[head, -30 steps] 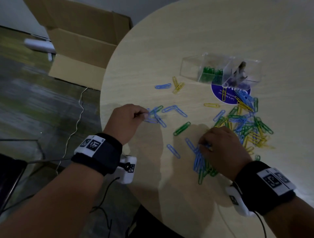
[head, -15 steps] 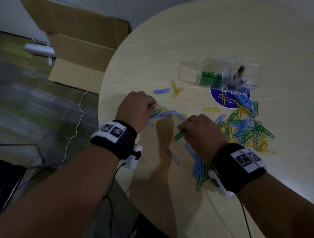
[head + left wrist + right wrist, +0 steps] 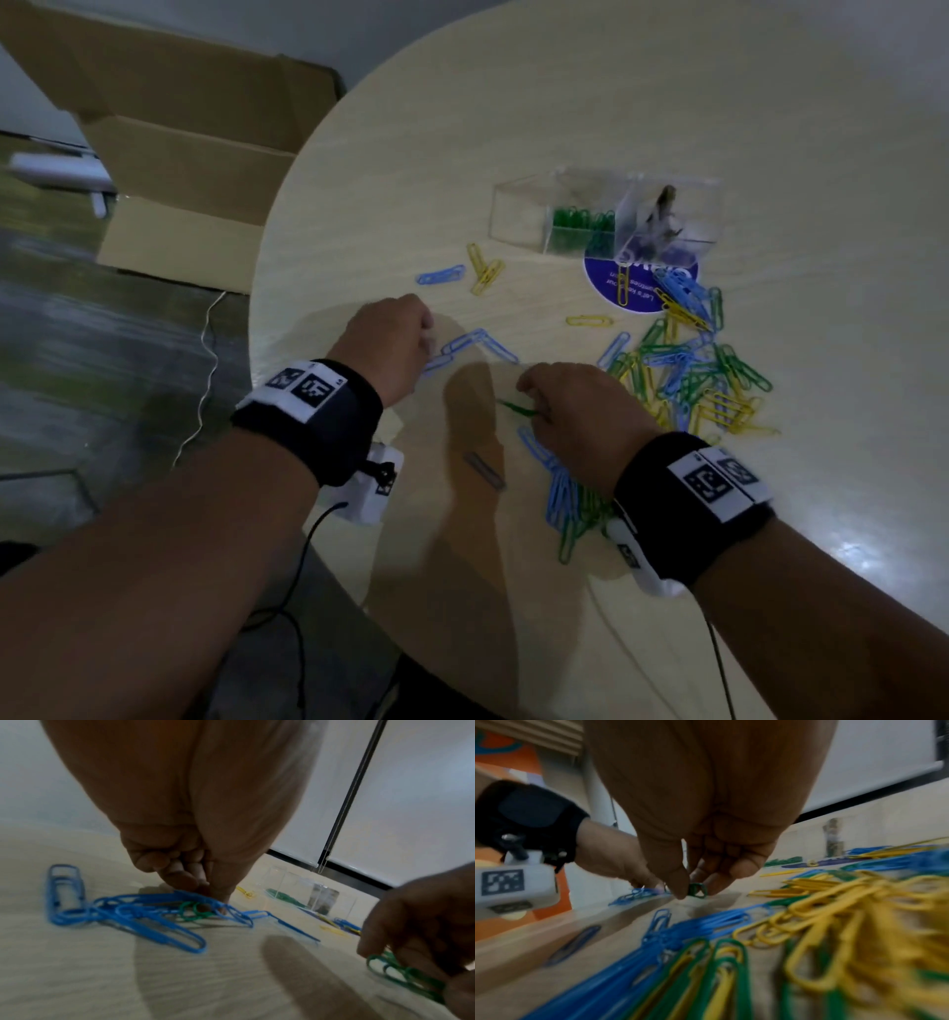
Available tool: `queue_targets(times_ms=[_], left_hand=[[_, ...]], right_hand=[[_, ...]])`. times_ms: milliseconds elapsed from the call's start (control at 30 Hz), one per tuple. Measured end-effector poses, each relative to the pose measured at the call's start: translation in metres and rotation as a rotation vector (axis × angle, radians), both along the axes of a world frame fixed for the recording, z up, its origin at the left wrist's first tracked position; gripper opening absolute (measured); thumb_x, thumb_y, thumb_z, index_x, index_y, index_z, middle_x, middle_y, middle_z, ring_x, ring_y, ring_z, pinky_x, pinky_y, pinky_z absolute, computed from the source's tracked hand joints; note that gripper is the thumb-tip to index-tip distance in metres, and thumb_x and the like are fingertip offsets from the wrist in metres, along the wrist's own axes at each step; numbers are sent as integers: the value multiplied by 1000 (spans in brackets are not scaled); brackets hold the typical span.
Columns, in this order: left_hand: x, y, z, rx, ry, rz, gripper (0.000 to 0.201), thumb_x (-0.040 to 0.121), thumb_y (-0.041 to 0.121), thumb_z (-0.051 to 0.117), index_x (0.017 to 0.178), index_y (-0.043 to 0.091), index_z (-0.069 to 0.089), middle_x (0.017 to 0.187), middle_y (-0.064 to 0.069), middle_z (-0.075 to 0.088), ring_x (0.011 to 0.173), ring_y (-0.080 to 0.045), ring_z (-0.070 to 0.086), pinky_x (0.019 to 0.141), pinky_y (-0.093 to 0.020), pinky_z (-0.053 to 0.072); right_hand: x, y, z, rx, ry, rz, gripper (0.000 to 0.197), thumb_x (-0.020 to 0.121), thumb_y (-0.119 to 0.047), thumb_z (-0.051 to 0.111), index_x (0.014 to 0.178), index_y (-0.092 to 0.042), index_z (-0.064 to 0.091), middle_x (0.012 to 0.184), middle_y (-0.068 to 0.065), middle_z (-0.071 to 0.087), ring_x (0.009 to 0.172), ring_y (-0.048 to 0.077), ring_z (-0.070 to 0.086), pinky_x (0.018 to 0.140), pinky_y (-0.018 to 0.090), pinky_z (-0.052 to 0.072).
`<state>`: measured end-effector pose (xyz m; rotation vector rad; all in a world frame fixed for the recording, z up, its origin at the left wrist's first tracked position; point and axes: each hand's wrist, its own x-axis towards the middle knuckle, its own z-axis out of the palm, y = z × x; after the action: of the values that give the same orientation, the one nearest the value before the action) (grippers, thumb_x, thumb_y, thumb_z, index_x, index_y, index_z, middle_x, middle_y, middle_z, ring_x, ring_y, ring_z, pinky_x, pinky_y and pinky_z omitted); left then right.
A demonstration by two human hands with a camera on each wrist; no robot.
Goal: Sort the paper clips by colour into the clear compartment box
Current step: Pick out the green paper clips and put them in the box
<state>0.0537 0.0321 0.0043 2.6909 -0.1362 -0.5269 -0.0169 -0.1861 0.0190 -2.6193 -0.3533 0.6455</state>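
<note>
Paper clips are being picked from a round wooden table.

Near the table's front edge, a green paper clip (image 3: 518, 408) is pinched by the right hand (image 3: 585, 416), beside a blue-and-green heap (image 3: 570, 503). Towards the left edge, the left hand (image 3: 390, 344) is closed with fingertips on a tangle of blue paper clips (image 3: 144, 910). A mixed pile (image 3: 693, 375) lies further right; beyond it, towards the table's middle, the clear compartment box (image 3: 518, 210) holds green clips.

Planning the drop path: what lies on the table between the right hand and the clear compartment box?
In the head view, one yellow clip and one blue clip lie between the right hand and the clear compartment box; otherwise bare table.
</note>
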Motion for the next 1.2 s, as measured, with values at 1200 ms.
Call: queue_targets(times_ms=[1200], left_hand=[[-42, -86, 14, -312, -208, -200, 28, 95, 28, 59, 122, 30, 65, 92, 6, 72, 86, -13, 64, 79, -28, 48]], right_hand=[[-41, -113, -11, 221, -372, -392, 13, 76, -11, 67, 87, -16, 70, 98, 4, 71, 94, 28, 63, 86, 35, 47]])
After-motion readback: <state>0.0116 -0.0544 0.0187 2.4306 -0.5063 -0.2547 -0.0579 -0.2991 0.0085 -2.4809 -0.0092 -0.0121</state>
